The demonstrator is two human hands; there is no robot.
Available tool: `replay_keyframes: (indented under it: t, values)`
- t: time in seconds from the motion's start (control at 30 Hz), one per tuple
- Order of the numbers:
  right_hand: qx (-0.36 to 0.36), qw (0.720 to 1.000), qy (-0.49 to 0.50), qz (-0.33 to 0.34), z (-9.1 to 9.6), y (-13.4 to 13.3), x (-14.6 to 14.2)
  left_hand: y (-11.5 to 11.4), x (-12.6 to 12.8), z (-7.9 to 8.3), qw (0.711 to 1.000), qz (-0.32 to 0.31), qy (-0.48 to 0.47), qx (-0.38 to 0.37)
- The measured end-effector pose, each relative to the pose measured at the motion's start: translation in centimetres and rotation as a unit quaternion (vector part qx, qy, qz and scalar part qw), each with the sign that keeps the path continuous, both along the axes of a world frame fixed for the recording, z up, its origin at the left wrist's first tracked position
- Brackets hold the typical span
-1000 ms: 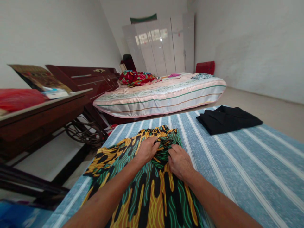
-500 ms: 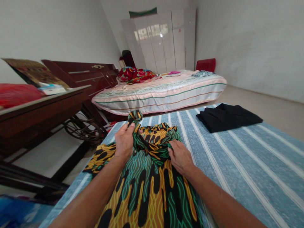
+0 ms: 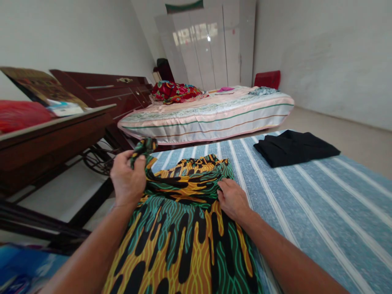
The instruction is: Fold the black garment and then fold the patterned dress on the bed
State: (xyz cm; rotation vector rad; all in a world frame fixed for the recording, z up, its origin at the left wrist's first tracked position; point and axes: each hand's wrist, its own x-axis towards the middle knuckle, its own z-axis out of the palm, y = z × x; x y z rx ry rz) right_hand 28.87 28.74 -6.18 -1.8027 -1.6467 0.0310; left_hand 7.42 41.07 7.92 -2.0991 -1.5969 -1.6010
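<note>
A patterned garment (image 3: 180, 232) in yellow, black and green lies spread on the striped bed sheet, its lower end running towards me. My left hand (image 3: 128, 177) is closed on a bunched end of its cloth, lifted a little at the garment's upper left. My right hand (image 3: 233, 199) pinches the cloth at the upper right, close to the sheet. Between the hands the fabric stretches in a gathered, twisted band. Whether the garment is a dress or a long top cannot be told, as its lower end leaves the view.
A folded black garment (image 3: 295, 148) lies on the blue striped sheet (image 3: 321, 196) to the right. A second bed (image 3: 208, 122) stands beyond. At the left is a wooden sewing-machine table (image 3: 61, 130) with a red plastic bag (image 3: 23, 116). White wardrobes (image 3: 202, 49) stand at the back.
My left hand has moved left with the bunched cloth, drawing the gathered band out wider. The sleeve-like part at the left is no longer spread out in sight. My right hand has stayed nearly still.
</note>
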Motion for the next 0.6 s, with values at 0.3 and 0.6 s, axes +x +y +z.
replay_keyframes:
  t: [0.3,0.6]
  values:
    - [-0.003,1.0,-0.016,0.0,-0.2,0.0,-0.1,-0.9,3.6,-5.8,0.83,-0.121,0.485,-0.246]
    - [-0.004,1.0,-0.023,0.002,0.0,-0.1,0.0,-0.4,5.9,-6.3,0.834,-0.131,0.51,-0.167]
